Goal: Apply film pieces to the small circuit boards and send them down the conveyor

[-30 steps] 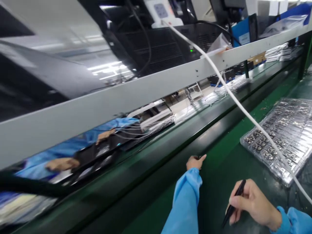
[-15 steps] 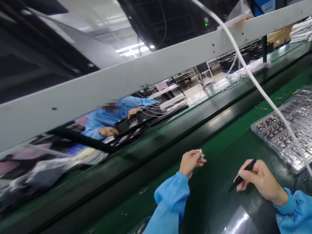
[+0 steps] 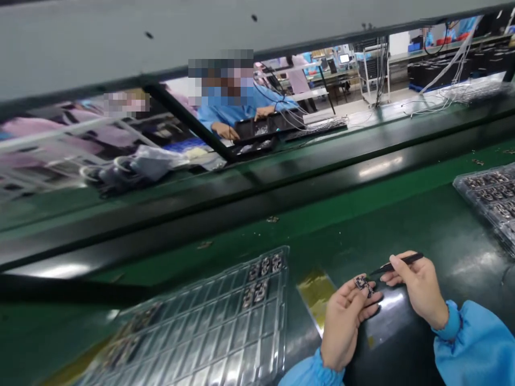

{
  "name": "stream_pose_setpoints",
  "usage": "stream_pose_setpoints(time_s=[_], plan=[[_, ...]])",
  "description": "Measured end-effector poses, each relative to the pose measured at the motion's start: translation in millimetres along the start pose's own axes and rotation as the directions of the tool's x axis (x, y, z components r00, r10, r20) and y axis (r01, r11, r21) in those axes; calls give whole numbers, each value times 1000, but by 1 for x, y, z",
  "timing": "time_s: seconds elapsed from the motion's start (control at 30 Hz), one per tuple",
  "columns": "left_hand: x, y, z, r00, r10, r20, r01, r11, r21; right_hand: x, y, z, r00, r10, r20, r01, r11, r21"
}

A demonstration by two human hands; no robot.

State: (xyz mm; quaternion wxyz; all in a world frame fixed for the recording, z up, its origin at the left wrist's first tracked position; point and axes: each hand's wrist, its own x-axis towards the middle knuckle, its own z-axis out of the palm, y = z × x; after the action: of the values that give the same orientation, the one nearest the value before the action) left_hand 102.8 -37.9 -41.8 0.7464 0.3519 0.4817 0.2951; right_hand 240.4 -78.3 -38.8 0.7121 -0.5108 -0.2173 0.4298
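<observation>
My left hand (image 3: 346, 316) is closed on a small electronic part (image 3: 364, 286), which looks like a little circuit board with dark and silvery pieces. Pinched like a pen in my right hand (image 3: 420, 287) is a pair of black tweezers (image 3: 406, 260). Their thin tip points left and lies close to the part; whether it touches I cannot tell. Under and beside the hands are a clear film sheet (image 3: 388, 321) and a sheet with yellow film (image 3: 316, 295) on the dark green mat.
A clear compartment tray (image 3: 225, 327) with a few parts stands on the left. Another tray (image 3: 493, 195), filled with parts, lies at the right. Loose parts (image 3: 272, 219) lie near the dark ledge (image 3: 322, 177). Beyond it, a co-worker in blue (image 3: 229, 107) handles a black box.
My view has swung left and down, bringing the left tray into sight. My hands have come together, with the tweezers now beside the part in my left hand.
</observation>
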Motion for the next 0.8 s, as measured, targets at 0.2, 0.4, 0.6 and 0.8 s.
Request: stream_pose_setpoints(time_s=[0.2, 0.4, 0.6, 0.8], plan=[[1, -10, 0, 999, 33, 31, -31, 998, -61, -12, 17, 7, 997, -12, -76, 7, 998, -69], [0, -11, 0, 998, 42, 47, -39, 997, -67, -13, 24, 9, 998, -19, -58, 13, 994, -106], [-1, -11, 1, 998, 52, 46, -48, 997, -68, -13, 26, 9, 999, -4, -44, 0, 996, -94], [-2, -10, 1, 998, 47, 48, -43, 997, -65, -14, 24, 10, 999, -2, -37, -1, 996, -91]])
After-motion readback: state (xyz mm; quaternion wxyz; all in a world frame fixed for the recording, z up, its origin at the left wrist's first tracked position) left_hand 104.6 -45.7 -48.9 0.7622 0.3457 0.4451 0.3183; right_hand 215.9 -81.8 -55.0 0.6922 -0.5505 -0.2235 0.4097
